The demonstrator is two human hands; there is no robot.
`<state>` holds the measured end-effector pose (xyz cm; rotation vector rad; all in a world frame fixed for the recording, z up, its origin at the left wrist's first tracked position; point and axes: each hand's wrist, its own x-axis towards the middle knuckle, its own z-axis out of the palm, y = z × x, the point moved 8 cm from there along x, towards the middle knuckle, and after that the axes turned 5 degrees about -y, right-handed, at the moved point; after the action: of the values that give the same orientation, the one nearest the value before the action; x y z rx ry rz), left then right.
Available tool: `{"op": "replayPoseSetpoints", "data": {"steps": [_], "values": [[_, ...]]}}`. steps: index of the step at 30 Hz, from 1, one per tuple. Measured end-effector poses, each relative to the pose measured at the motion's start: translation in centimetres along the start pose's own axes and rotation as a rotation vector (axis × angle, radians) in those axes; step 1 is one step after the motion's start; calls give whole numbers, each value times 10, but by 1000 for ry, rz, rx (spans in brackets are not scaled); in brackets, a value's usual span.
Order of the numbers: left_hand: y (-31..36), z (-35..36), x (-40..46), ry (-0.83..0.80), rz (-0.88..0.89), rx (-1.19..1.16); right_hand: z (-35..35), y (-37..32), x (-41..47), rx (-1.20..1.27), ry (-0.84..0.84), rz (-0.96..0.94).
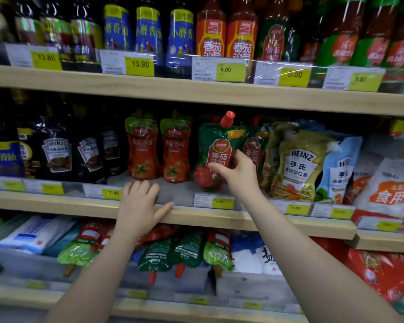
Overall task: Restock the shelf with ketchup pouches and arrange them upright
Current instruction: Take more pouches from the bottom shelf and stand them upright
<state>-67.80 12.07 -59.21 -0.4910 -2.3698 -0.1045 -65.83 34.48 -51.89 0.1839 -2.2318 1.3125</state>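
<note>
The right hand (pixel 237 172) pinched a green ketchup pouch (pixel 214 155) w/ a red cap, thumb and fingers curled on its front right edge, about mid-height. The pouch stood on the middle shelf (pixel 196 215), base down, leaning a little to the left, its cap topmost. Just behind it on the right sat a second green pouch (pixel 253 145) (mostly hidden). To the left, w/ a gap between, two red ketchup pouches (pixel 158 150) stood upright side by side, touching. The left hand (pixel 139 206) lay flat on the shelf's front edge, fingers straight and spread, thumb out along the lip, holding nothing; it rested just below the red pair, near a yellow 7.90 price tag (pixel 113 193). Right of the green pouches stood Heinz salad dressing pouches (pixel 299 166). On the shelf below, more green pouches (pixel 173 252) lay caps toward the front in a grey tray (pixel 163 279).
</note>
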Motion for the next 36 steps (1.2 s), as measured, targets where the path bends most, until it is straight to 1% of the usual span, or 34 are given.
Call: {"op": "replayPoseSetpoints", "data": {"steps": [2,4,6,9,12,14,17,20,25,29,33,36], "values": [[-2,3,-2,31,5,-1,13,14,6,-46,-57,39],[-3,5,-2,27,2,5,21,30,11,-78,-95,99],[-2,7,0,0,-11,13,24,43,14,-37,-115,157],[-2,4,-1,-39,-34,22,33,49,17,55,-200,221],[-1,4,0,-74,-38,34,34,54,16,79,-209,262],[0,5,0,-63,-24,25,34,57,16,59,-200,272],[-5,12,-2,-18,19,4,32,59,10,9,-162,297],[-6,11,0,-9,92,-29,25,54,3,-68,-100,316],[-9,8,1,-75,227,-78,21,39,-10,-163,54,337],[-13,3,0,-102,258,-130,29,25,-20,-281,110,365],[-14,2,2,-81,285,-149,33,18,-30,-285,233,402],[-14,2,3,-66,282,-169,33,15,-36,-398,245,418]]}}
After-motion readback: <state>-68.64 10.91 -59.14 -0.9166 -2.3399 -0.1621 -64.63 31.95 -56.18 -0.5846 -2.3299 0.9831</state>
